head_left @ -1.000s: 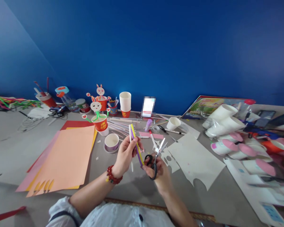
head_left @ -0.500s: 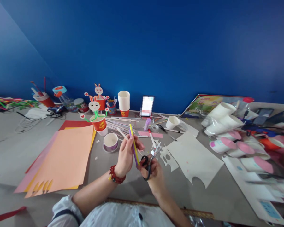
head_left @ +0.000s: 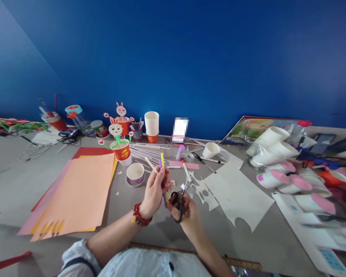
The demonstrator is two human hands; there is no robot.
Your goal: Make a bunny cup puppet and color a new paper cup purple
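My left hand (head_left: 155, 188), with a red beaded bracelet at the wrist, grips a yellow strip (head_left: 162, 159) and a purple strip (head_left: 165, 201) side by side, nearly upright. A white strip (head_left: 150, 164) sticks out from the same fingers, leaning left. My right hand (head_left: 183, 207) is closed around the black handles of the scissors (head_left: 181, 207), and its fingertips are at the lower end of the coloured strips. The scissor blades point up and away, near a small white paper scrap (head_left: 182, 186).
Coloured paper sheets (head_left: 80, 188) lie at left. Rabbit-decorated cups (head_left: 122, 152), a small cup (head_left: 135, 173) and pale strips (head_left: 147, 154) are in front. Cut white paper (head_left: 239, 196) and wrapped cups (head_left: 271, 150) lie at right. A phone (head_left: 180, 130) stands by the wall.
The yellow and purple strips stand more upright, and my left fingers have closed in around them. The scissors have turned slightly, with the blades tilting more upright.
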